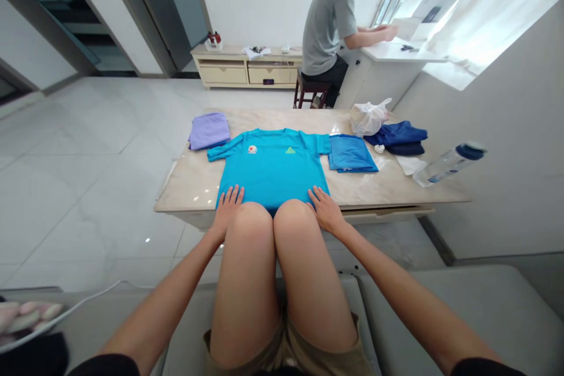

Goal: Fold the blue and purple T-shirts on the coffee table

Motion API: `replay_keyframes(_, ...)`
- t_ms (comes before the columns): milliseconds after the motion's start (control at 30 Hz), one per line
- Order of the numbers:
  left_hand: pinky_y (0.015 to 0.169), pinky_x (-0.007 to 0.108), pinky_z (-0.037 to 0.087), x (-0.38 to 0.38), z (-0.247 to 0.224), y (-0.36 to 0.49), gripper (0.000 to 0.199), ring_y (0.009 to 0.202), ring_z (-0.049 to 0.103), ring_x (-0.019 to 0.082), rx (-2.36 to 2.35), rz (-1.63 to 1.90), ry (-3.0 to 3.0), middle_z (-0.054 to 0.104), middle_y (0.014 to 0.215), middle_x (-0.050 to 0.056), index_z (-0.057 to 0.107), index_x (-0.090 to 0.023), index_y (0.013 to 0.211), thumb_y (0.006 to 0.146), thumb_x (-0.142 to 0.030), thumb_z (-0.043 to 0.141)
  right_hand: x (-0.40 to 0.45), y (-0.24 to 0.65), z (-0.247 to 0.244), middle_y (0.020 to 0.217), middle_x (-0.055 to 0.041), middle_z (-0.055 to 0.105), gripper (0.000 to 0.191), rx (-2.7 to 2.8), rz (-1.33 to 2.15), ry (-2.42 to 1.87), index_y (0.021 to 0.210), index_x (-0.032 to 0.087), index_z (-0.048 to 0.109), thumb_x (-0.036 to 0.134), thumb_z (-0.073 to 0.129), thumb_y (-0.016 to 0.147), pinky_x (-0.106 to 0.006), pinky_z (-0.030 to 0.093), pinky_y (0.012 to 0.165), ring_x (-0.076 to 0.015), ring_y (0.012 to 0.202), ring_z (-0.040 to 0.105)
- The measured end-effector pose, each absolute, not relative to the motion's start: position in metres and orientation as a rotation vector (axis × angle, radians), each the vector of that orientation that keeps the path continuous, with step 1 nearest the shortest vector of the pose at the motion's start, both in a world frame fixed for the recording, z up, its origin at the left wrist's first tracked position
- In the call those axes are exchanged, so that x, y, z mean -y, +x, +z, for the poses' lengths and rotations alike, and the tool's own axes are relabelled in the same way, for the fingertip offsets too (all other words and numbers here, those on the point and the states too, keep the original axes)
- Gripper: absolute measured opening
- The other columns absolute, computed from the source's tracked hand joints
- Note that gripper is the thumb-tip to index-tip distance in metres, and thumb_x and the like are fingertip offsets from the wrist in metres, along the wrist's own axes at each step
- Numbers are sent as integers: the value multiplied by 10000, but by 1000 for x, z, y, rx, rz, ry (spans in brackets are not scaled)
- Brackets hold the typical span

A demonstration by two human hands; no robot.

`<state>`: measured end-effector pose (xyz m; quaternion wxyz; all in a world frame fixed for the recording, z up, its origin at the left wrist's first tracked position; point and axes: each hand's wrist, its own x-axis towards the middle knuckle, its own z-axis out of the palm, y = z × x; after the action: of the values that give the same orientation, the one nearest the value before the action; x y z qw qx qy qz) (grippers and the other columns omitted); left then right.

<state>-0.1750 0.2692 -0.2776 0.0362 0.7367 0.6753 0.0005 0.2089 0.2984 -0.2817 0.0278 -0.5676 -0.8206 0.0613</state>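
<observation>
A turquoise T-shirt (273,167) lies spread out on the marble-topped table (189,188), its neckline away from me and its lower edge at the near table edge. Two small emblems show on its chest. My left hand (229,207) rests flat on the shirt's lower left corner with fingers spread. On the lower right corner lies my right hand (325,207), also flat, its fingers stretched out. My knees hide the middle of the lower edge. The right sleeve meets a folded blue garment (352,154). Near the left sleeve sits a folded lavender garment (210,130).
Toward the table's right end are a white plastic bag (369,118), dark blue clothes (399,136), a white tissue (410,164) and a clear water bottle (447,165) with a blue lid. Beyond, a person (330,17) sits on a stool at a white desk (396,54).
</observation>
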Motion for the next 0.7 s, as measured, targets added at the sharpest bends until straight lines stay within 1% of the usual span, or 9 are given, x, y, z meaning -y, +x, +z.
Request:
replay_keyframes(100, 1394, 662, 292, -258, -271, -185, 619, 1670, 447, 387, -2079, -52, 2308, 492, 1785, 166, 540, -233, 1715, 1119, -368, 442, -305, 210, -266, 1566, -240, 695, 580, 2569, 200, -1811, 1545, 115, 707, 392, 357, 1174, -560, 496, 1254, -404, 1484, 655)
replay_keyframes(167, 1401, 649, 293, -268, -265, -189, 603, 1620, 514, 378, -2100, 49, 2334, 563, 1730, 183, 575, -214, 1685, 1146, -412, 390, -329, 206, -259, 1525, -227, 727, 566, 2557, 189, -1777, 1526, 132, 720, 351, 340, 1169, -535, 501, 1248, -382, 1456, 680)
replay_keyframes(200, 1406, 626, 300, -279, -262, -189, 614, 1619, 518, 367, -2097, 117, 2336, 566, 1727, 185, 567, -198, 1687, 1156, -429, 364, -345, 202, -257, 1581, -224, 689, 572, 2548, 175, -1737, 1560, 123, 692, 340, 339, 1166, -522, 480, 1274, -372, 1509, 640)
replay_keyframes(267, 1406, 596, 321, -310, -259, -185, 642, 1651, 482, 354, -2066, 219, 2305, 526, 1760, 181, 521, -168, 1714, 1164, -443, 335, -381, 192, -261, 1737, -222, 530, 611, 2530, 151, -1662, 1650, 83, 599, 347, 346, 1160, -519, 406, 1342, -358, 1645, 491)
replay_keyframes(333, 1411, 586, 321, -343, -261, -180, 663, 1696, 417, 346, -2013, 260, 2267, 457, 1808, 168, 467, -154, 1746, 1164, -441, 330, -413, 181, -273, 1816, -223, 399, 666, 2486, 155, -1671, 1712, 52, 509, 384, 348, 1158, -559, 339, 1381, -365, 1714, 373)
replay_keyframes(400, 1433, 596, 269, -371, -269, -173, 679, 1737, 336, 344, -2004, 281, 2236, 380, 1850, 154, 429, -149, 1767, 1163, -442, 327, -432, 174, -291, 1844, -218, 340, 706, 2397, 149, -1744, 1754, 55, 440, 425, 327, 1163, -610, 294, 1394, -378, 1739, 311)
replay_keyframes(467, 1452, 603, 204, -387, -279, -169, 705, 1764, 263, 346, -2048, 318, 2214, 307, 1880, 147, 395, -140, 1783, 1162, -465, 321, -440, 172, -308, 1862, -199, 307, 729, 2327, 116, -1785, 1785, 77, 386, 463, 304, 1172, -634, 252, 1404, -377, 1754, 269)
replay_keyframes(533, 1462, 594, 166, -392, -287, -168, 737, 1776, 221, 341, -2100, 358, 2200, 273, 1893, 141, 360, -128, 1796, 1161, -499, 309, -440, 173, -317, 1878, -180, 276, 743, 2310, 82, -1774, 1801, 90, 356, 493, 290, 1180, -618, 222, 1419, -362, 1765, 238)
replay_keyframes(700, 1464, 572, 166, -380, -292, -171, 772, 1774, 233, 331, -2100, 315, 2197, 291, 1887, 133, 339, -122, 1804, 1155, -537, 289, -426, 177, -316, 1884, -188, 256, 748, 2318, 54, -1767, 1800, 72, 352, 497, 288, 1188, -603, 218, 1421, -369, 1761, 245)
